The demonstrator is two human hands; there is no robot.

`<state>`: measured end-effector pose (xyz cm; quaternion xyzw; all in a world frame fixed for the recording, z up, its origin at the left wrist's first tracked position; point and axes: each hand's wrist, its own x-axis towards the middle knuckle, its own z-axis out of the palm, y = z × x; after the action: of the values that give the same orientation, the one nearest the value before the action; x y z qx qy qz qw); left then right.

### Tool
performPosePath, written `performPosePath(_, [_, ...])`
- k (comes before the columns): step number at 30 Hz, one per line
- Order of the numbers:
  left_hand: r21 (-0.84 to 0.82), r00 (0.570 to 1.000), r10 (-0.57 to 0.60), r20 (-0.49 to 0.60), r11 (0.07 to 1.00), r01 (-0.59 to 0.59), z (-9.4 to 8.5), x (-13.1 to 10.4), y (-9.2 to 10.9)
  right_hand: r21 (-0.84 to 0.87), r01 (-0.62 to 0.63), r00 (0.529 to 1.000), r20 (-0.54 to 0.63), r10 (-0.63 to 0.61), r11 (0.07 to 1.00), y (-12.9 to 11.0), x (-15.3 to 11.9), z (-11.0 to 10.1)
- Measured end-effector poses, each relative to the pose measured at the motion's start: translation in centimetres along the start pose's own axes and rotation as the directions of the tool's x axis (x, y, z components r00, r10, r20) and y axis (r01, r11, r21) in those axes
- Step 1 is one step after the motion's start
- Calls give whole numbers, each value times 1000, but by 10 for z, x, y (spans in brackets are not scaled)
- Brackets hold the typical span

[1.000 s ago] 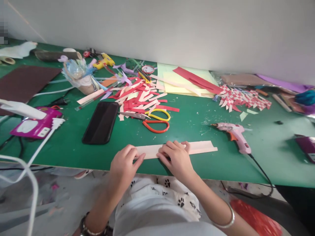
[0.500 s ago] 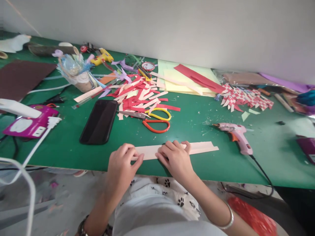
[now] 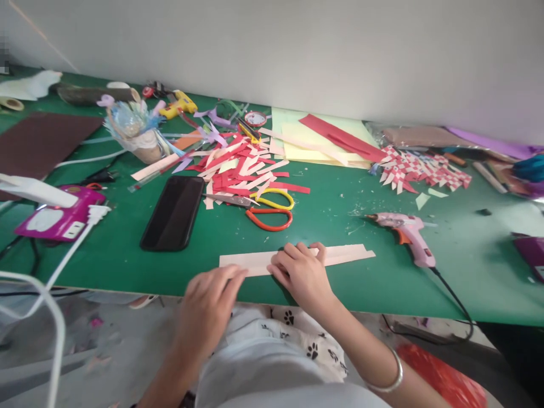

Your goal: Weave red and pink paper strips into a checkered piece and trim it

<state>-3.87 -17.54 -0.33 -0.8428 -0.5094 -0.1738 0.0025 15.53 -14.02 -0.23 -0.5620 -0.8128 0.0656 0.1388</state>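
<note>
A pale pink paper strip [image 3: 257,262], folded lengthwise, lies near the front edge of the green table. My left hand [image 3: 212,300] is at the strip's left end, thumb and fingers pinched together on its lower edge. My right hand [image 3: 301,272] rests on the middle of the strip, with its fingers curled over the paper and pressing it. Beyond the strip are scissors [image 3: 270,220] with one red and one yellow handle, and a black phone [image 3: 172,212]. Red and pink paper strips [image 3: 246,164] are heaped behind the scissors.
A pink glue gun [image 3: 410,232] with a black cord lies at the right. At the left are a purple power strip [image 3: 59,215] and white cables. Yellow sheets [image 3: 318,147] and woven red-and-white pieces [image 3: 420,170] lie farther back.
My left hand has slid down and slightly left, uncovering the strip's upper left corner. My right hand stays on the paper, nearly unmoved.
</note>
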Motion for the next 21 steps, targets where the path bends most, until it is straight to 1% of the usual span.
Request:
performPosePath(1, [-21,996,83,7,996,-83,3,0,7,-3,2,1000,2,-2,1000,0,0,0])
performPosePath(2, [-34,990,141,23,989,-141,7,0,13,-5,3,1000,4,-3,1000,0,0,0])
performPosePath(4, [-20,983,180,48,984,-179,13,-2,22,-1,1,1000,5,-1,1000,0,0,0])
performPosePath(7, [16,985,161,61,987,-162,18,-3,28,20,-3,1000,-2,3,1000,0,0,1])
performPosePath(10, [14,990,127,52,992,-128,17,-3,31,53,8,1000,-4,-7,999,1,-1,0])
performPosePath(13, [16,994,102,43,995,-102,16,-1,33,74,25,1000,5,-25,997,8,-3,-3])
performPosePath(18, [44,997,76,30,996,-77,18,0,39,100,55,998,18,-57,993,36,-12,-12])
performPosePath(21, [91,997,57,56,994,-62,20,1,42,144,52,998,22,-55,988,56,-19,-17])
